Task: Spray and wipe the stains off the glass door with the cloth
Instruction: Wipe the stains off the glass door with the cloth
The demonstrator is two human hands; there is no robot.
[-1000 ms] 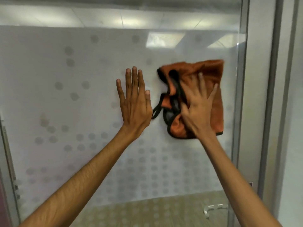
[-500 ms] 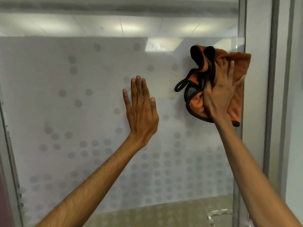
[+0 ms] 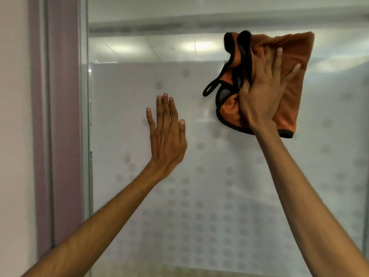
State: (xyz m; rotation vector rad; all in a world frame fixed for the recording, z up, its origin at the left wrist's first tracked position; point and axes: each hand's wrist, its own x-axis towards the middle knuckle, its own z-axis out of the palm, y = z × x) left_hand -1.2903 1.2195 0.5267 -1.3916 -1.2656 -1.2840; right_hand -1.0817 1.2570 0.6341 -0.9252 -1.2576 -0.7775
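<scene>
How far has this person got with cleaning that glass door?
Wiping is in hand: the right hand presses the orange cloth flat against the upper part of the glass door, while the left hand rests open on the pane. No spray bottle is in view. Faint smudges show below the cloth, so the lower glass probably needs wiping too; blur makes that uncertain.

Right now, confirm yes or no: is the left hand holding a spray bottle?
No. The left hand lies flat and empty on the glass door; only the right hand presses the cloth.
</scene>
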